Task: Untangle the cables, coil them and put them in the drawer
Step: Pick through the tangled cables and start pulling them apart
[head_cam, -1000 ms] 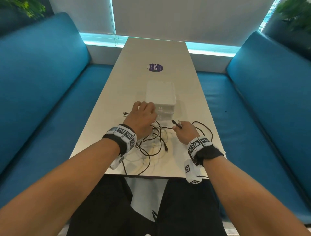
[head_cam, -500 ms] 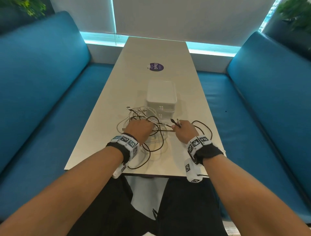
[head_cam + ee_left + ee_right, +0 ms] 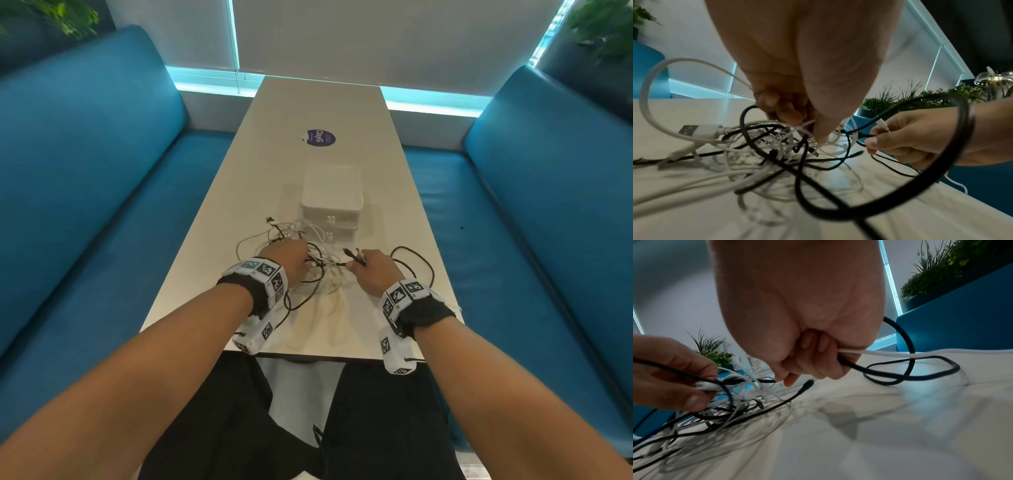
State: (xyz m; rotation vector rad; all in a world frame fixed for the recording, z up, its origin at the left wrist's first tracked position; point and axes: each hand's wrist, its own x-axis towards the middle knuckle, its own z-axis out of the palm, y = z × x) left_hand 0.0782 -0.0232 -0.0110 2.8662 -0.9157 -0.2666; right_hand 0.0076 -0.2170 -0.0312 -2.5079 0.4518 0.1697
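L hand grips cable tangle; R hand grips 2 cable ends by 2-drawer box.

Left hand now back from the drawer unit, down in the cable tangle, fingers curled round white and black strands. Tangle dragged nearer the table's front edge than a second ago, white loops newly uncovered beside the unit.
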